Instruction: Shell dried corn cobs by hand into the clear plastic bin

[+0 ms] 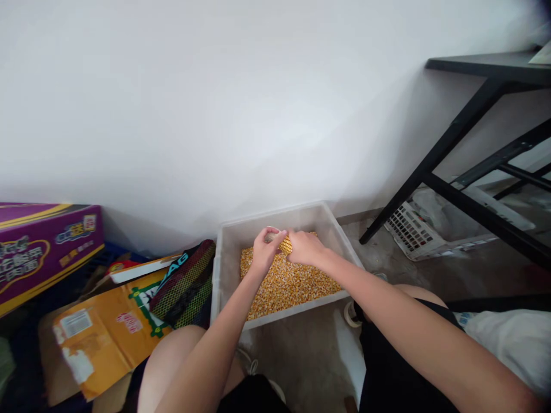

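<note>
A yellow corn cob [284, 245] is held over a translucent plastic bin [224, 269] that sits on the floor against the white wall. My left hand [266, 250] grips the cob's left end, where the bare core shows. My right hand [305, 248] is wrapped round its right end. Both hands are closed on the cob. The bin's bottom is covered with loose corn kernels [288, 284].
A mesh bag [185, 287], a flattened yellow carton [103, 332] and a purple box [43, 246] lie left of the bin. A black table frame [456, 132] stands at the right with a white crate [413, 229] under it. My knees flank the concrete floor [301, 355].
</note>
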Demonstrator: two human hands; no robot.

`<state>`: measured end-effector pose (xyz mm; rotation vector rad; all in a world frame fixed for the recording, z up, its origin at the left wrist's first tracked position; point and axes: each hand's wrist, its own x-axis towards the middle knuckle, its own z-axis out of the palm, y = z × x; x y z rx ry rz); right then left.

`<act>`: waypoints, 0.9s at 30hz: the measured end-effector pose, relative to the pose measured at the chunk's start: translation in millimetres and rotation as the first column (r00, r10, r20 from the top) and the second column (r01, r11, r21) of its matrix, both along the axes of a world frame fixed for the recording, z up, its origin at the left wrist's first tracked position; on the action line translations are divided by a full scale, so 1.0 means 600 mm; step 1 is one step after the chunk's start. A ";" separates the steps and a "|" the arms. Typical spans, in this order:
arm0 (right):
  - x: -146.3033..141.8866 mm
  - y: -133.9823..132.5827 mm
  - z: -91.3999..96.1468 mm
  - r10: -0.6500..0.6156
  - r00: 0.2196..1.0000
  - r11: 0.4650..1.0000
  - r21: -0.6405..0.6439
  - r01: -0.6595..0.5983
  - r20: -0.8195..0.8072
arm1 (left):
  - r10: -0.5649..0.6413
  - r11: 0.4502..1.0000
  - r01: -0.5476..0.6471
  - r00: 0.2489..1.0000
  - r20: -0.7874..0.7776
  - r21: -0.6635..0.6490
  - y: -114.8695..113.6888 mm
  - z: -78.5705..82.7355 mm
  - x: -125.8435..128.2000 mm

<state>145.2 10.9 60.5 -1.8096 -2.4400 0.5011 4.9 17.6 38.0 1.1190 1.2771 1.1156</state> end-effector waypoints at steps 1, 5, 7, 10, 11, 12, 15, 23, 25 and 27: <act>-0.002 0.000 -0.001 -0.001 1.000 1.000 0.003 0.001 0.009 | -0.004 1.000 0.004 1.000 -0.007 0.001 0.002 -0.001 0.000; -0.004 -0.003 0.000 0.000 0.998 1.000 0.019 -0.001 0.055 | -0.058 0.998 0.060 0.997 0.056 -0.035 0.011 -0.007 -0.005; -0.002 -0.004 0.001 0.004 0.997 1.000 0.021 -0.005 0.074 | -0.071 0.994 0.079 0.993 0.098 -0.078 0.013 -0.009 -0.008; 0.003 -0.007 0.002 0.011 0.996 1.000 0.002 -0.012 0.084 | -0.079 0.992 0.089 0.990 0.116 -0.090 0.012 -0.014 -0.010; 0.005 -0.007 0.002 0.013 0.996 1.000 -0.003 -0.013 0.087 | -0.089 0.991 0.100 0.989 0.120 -0.087 0.011 -0.016 -0.010; 0.007 -0.007 0.002 0.013 0.996 1.000 -0.008 -0.012 0.090 | -0.103 0.990 0.115 0.986 0.128 -0.088 0.010 -0.017 -0.011; 0.013 -0.006 0.001 0.006 0.995 1.000 -0.018 -0.005 0.097 | -0.149 0.980 0.169 0.974 0.169 -0.108 0.008 -0.017 -0.010; -0.005 -0.017 0.003 -0.011 0.992 1.000 0.009 0.010 0.128 | -0.041 0.994 0.046 0.998 0.050 -0.099 0.004 -0.013 0.002; -0.016 -0.023 0.003 -0.043 0.989 0.998 0.055 0.035 0.139 | -0.031 0.998 0.030 1.000 -0.006 -0.049 0.004 -0.015 0.003; -0.024 -0.027 0.002 -0.083 0.985 0.993 0.098 0.069 0.150 | -0.033 0.999 0.033 0.999 -0.010 -0.031 0.006 -0.018 0.002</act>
